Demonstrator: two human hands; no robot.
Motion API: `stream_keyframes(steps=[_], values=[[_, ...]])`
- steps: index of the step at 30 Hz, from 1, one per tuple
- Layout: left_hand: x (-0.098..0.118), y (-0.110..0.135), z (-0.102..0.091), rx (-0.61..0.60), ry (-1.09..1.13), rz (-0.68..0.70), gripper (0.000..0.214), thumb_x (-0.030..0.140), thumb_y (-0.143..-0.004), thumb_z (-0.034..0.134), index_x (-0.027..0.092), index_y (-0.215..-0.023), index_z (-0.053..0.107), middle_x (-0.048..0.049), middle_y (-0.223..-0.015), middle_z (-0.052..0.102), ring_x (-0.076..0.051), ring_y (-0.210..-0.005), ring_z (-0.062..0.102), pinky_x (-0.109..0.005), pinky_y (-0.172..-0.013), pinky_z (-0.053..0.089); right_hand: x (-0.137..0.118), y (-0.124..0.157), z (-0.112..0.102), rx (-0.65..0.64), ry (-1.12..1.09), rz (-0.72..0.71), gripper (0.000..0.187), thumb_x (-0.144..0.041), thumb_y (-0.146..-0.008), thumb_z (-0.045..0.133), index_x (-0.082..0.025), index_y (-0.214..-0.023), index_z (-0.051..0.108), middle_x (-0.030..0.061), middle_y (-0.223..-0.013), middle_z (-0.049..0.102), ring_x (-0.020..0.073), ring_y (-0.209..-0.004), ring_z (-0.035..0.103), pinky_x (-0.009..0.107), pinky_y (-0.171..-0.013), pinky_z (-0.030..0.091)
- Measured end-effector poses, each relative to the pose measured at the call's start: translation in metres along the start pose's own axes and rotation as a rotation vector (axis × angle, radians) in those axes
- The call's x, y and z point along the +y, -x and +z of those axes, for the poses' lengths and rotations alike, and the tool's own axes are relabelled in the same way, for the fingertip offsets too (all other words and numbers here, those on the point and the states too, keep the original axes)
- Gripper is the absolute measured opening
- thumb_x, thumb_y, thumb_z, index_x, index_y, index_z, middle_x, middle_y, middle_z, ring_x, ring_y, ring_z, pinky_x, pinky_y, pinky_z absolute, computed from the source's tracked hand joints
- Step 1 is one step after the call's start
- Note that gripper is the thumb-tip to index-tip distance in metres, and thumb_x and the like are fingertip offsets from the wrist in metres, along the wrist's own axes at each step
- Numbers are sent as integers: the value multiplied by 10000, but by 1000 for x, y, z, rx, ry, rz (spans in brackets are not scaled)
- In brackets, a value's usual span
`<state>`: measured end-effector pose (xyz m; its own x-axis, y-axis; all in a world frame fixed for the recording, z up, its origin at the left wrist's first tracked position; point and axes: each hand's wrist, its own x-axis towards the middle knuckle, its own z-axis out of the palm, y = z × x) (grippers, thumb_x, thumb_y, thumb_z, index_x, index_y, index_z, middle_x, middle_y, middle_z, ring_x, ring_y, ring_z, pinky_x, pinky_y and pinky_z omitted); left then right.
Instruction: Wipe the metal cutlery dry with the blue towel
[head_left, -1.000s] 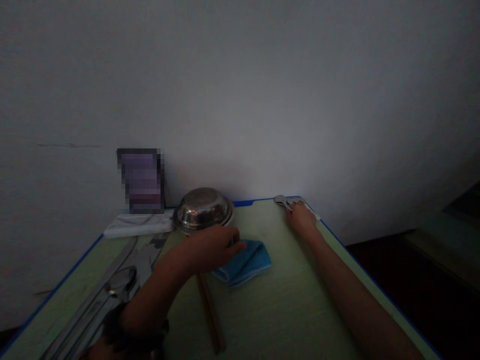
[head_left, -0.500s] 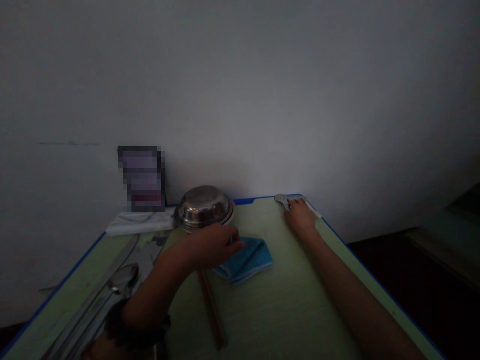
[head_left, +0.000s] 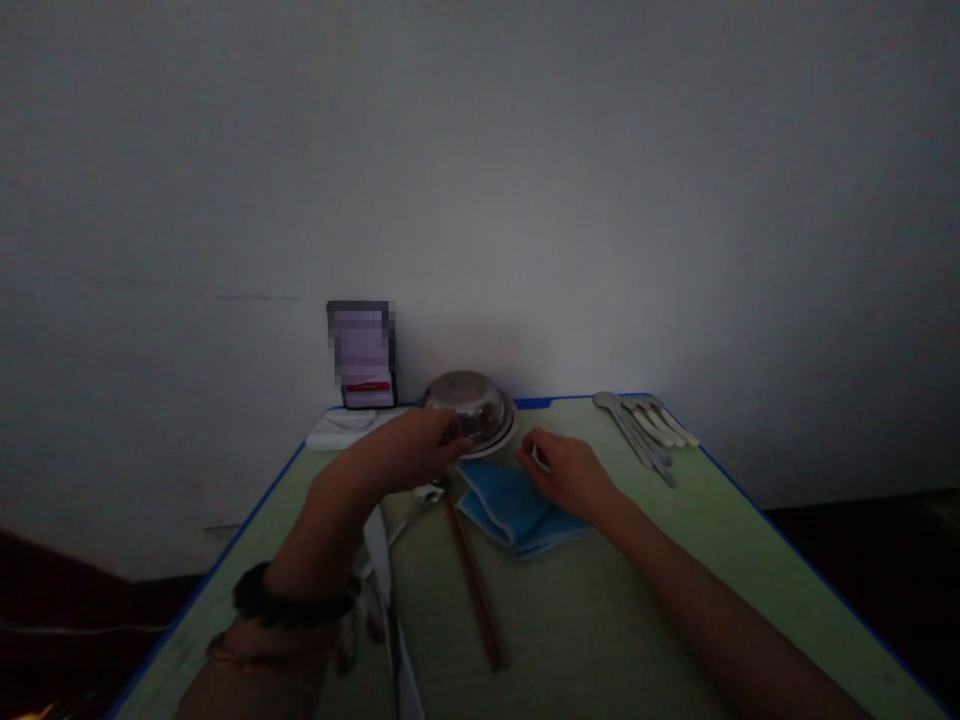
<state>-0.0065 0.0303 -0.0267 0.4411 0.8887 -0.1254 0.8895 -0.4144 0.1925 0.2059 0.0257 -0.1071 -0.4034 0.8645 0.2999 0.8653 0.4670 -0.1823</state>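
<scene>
My left hand (head_left: 427, 445) hovers in front of an upturned steel bowl (head_left: 466, 400), fingers loosely bent and apart, with nothing visible in them. My right hand (head_left: 566, 468) is over a folded blue cloth (head_left: 517, 515), its thumb and fingers curved with a gap between them. A pair of brown chopsticks (head_left: 476, 590) lies left of the cloth. Beside my left forearm lie a metal knife (head_left: 382, 570) and other cutlery, partly hidden by the arm. At the far right corner, long metal spoons (head_left: 630, 435) lie beside several pale-handled utensils (head_left: 660, 425).
A phone-like screen (head_left: 365, 350), partly blurred out, leans on the wall at the back left. A white folded cloth or pad (head_left: 341, 428) lies before it. The green table (head_left: 600, 620) has a blue edge and meets the wall.
My right hand has left the spoons at the far right corner and come left over the blue cloth. My left hand stays near the bowl. The view has turned left.
</scene>
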Motion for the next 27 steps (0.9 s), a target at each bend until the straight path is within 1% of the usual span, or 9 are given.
stream_keyframes(steps=[2,4,7,10,14,16,18,21,27], values=[[-12,11,-1,-19,0,-31,253,375,-844,442,172,-891,585,-56,-842,666,-186,-750,605,-242,-606,401,-25,0,12,-57,-46,-123,239,-404,-886,388,-230,-878,553,-14,-758,671,121,-654,604,233,-570,323],[-26,22,0,-51,-4,-75,258,389,-825,474,172,-894,596,-56,-870,674,-191,-783,611,-239,-622,412,-44,1,25,-92,-68,-192,257,-419,-872,407,-224,-817,565,-4,-723,677,139,-641,613,247,-548,298],[-49,38,0,-106,-13,-161,269,386,-807,509,159,-903,615,-67,-879,681,-200,-798,619,-244,-626,430,-57,1,39,-101,-78,-213,282,-407,-881,380,-208,-797,562,19,-728,684,156,-639,620,260,-549,281],[-62,44,3,-165,-22,-218,264,370,-789,561,155,-927,628,-64,-892,680,-205,-820,622,-256,-647,449,-59,2,45,-93,-78,-180,306,-385,-898,339,-196,-797,556,32,-702,675,159,-623,618,261,-548,278],[-58,36,16,-281,-50,-243,249,353,-799,603,143,-930,630,-57,-932,655,-202,-854,611,-335,-745,480,-58,4,44,-113,-116,-146,307,-432,-883,366,-204,-816,560,23,-708,675,161,-631,620,255,-556,294],[-52,30,26,-333,-76,-275,269,331,-865,538,144,-1055,573,-69,-1059,603,-199,-914,594,-397,-788,490,-59,4,43,-132,-129,-151,333,-495,-856,397,-212,-806,566,15,-695,674,167,-628,619,258,-556,294],[-47,25,36,-385,-88,-312,291,303,-874,530,155,-1124,534,-79,-1128,568,-208,-952,583,-413,-797,495,-60,4,43,-142,-127,-166,366,-545,-832,410,-220,-793,572,10,-669,668,171,-617,614,261,-554,288],[-44,22,45,-472,-58,-341,292,289,-873,535,164,-1136,530,-79,-1139,563,-208,-953,583,-401,-789,502,-60,5,43,-138,-121,-185,382,-551,-838,391,-225,-770,577,5,-652,664,168,-605,606,263,-552,278],[-54,25,39,-536,91,-327,290,293,-876,528,155,-1131,533,-78,-1131,567,-206,-939,587,-401,-783,505,-58,6,43,-133,-105,-188,346,-455,-879,360,-207,-784,581,22,-696,675,154,-618,604,262,-557,280]])
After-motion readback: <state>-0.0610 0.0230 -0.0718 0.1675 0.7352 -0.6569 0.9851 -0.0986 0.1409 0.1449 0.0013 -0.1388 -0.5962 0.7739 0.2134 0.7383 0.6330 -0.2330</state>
